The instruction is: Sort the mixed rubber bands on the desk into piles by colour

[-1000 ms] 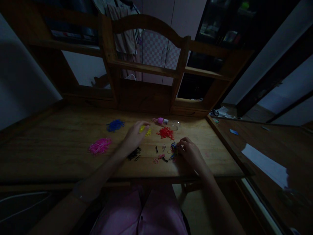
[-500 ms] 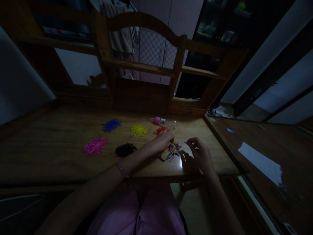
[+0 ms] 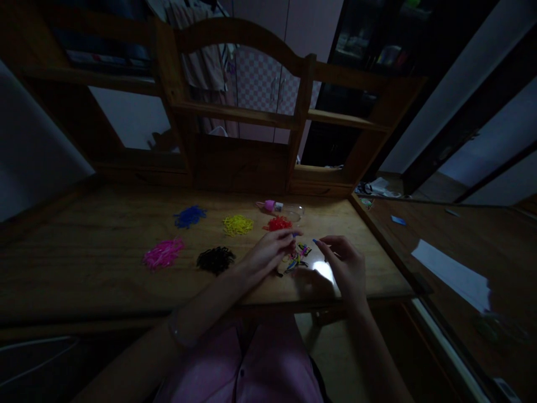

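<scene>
On the wooden desk lie sorted heaps of small elastic bands: blue, yellow, red, pink and black. A mixed heap of coloured bands lies between my hands. My left hand hovers over its left side, fingertips pinched on a small blue band. My right hand is just right of the heap, thumb and forefinger pinched on another small blue band.
A pink-capped small bottle and a clear lid or dish sit behind the red heap. A wooden shelf unit rises at the desk's back. To the right, a second surface carries a white sheet.
My left hand came from the yellow heap across to the mixed heap and lifted a blue band. My right hand rose off the mixed heap with a blue band pinched.
</scene>
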A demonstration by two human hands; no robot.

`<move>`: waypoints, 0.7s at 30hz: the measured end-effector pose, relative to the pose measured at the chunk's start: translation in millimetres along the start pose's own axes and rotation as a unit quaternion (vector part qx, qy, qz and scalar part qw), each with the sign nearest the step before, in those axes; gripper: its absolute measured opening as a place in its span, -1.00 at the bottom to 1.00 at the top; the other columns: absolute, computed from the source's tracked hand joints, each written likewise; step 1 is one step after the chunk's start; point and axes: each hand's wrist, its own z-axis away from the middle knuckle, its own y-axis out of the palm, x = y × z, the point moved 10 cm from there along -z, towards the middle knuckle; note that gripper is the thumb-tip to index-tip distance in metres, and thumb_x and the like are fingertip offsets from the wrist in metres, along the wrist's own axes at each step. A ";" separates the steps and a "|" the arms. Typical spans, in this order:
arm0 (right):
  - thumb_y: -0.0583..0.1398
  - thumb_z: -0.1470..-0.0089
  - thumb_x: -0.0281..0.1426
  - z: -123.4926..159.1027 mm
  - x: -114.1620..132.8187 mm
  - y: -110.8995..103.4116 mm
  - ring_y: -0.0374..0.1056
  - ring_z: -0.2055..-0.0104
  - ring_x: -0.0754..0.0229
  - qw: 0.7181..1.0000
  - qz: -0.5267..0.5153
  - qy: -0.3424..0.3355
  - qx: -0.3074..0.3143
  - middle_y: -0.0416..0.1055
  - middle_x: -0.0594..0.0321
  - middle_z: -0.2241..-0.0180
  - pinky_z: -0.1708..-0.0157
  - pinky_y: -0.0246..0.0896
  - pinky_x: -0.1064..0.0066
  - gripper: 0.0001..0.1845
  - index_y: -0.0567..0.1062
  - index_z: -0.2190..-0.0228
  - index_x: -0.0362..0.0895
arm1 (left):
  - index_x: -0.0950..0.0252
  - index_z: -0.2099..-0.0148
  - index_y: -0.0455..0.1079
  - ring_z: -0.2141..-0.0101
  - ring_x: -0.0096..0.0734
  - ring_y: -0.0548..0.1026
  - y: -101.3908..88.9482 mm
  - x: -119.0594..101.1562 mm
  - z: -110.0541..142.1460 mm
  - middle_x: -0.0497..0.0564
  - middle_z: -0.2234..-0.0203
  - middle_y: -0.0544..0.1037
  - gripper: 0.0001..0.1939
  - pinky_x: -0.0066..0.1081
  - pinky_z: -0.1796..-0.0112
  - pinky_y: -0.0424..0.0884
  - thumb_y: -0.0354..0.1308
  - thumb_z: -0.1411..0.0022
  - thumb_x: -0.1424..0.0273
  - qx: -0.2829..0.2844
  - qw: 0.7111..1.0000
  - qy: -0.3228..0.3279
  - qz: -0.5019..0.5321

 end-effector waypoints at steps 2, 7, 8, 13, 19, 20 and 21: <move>0.26 -0.08 -0.21 6.6 15.1 8.7 0.35 0.43 0.21 1.000 0.006 -0.014 0.005 0.47 0.23 0.38 0.50 0.22 0.43 -0.80 0.49 0.36 -0.09 | 0.39 0.22 0.44 0.31 -0.44 0.49 10.1 15.3 15.7 0.12 0.32 0.50 -0.80 -0.38 0.13 0.41 -0.02 -0.25 0.55 -0.020 0.978 -0.070 0.197; 0.21 -0.13 -0.35 23.6 53.7 38.2 0.33 0.43 0.22 0.988 0.084 -0.107 0.068 0.47 0.23 0.35 0.45 0.22 0.40 -0.93 0.52 0.35 -0.05 | 0.39 0.33 0.41 0.38 -0.46 0.50 28.2 32.8 42.9 0.11 0.41 0.50 -0.71 -0.46 0.23 0.48 -0.11 -0.34 0.47 -0.083 0.890 -0.148 0.424; 0.20 -0.14 -0.37 27.0 59.6 42.6 0.34 0.39 0.21 0.984 0.093 -0.128 0.082 0.47 0.22 0.31 0.41 0.25 0.38 -0.92 0.52 0.35 -0.05 | 0.39 0.34 0.41 0.42 -0.49 0.48 29.5 32.8 45.8 0.09 0.44 0.49 -0.69 -0.49 0.29 0.48 -0.12 -0.35 0.46 -0.090 0.876 -0.148 0.450; 0.15 -0.20 -0.38 35.3 72.6 27.5 0.34 0.34 0.22 0.981 0.115 -0.148 0.042 0.43 0.17 0.20 0.38 0.25 0.39 -0.86 0.54 0.30 -0.08 | 0.40 0.25 0.41 0.32 -0.34 0.54 14.1 25.0 61.2 0.16 0.37 0.51 -0.70 -0.36 0.25 0.52 -0.15 -0.35 0.47 -0.129 0.870 -0.142 0.454; 0.13 -0.24 -0.33 33.3 58.2 -2.1 0.33 0.32 0.23 0.988 0.117 -0.103 -0.007 0.41 0.20 0.24 0.47 0.16 0.43 -0.82 0.52 0.32 -0.11 | 0.33 0.22 0.34 0.27 -0.31 0.52 -110.9 -32.1 64.2 0.11 0.37 0.49 -0.68 -0.27 0.25 0.51 -0.25 -0.37 0.43 -0.261 0.890 -0.041 0.371; 0.13 -0.24 -0.32 32.2 53.3 -2.8 0.33 0.32 0.23 0.989 0.116 -0.097 -0.004 0.41 0.20 0.24 0.47 0.16 0.44 -0.81 0.52 0.32 -0.11 | 0.32 0.26 0.31 0.31 -0.33 0.51 -142.8 -45.9 62.2 0.07 0.42 0.47 -0.70 -0.29 0.26 0.51 -0.23 -0.37 0.41 -0.296 0.891 -0.010 0.343; 0.13 -0.24 -0.31 31.0 48.3 -2.6 0.34 0.32 0.24 0.989 0.116 -0.092 -0.001 0.41 0.21 0.25 0.47 0.16 0.44 -0.81 0.51 0.32 -0.10 | 0.29 0.30 0.28 0.34 -0.39 0.49 -172.7 -58.4 58.9 0.01 0.46 0.44 -0.72 -0.34 0.24 0.49 -0.20 -0.37 0.37 -0.321 0.890 0.017 0.322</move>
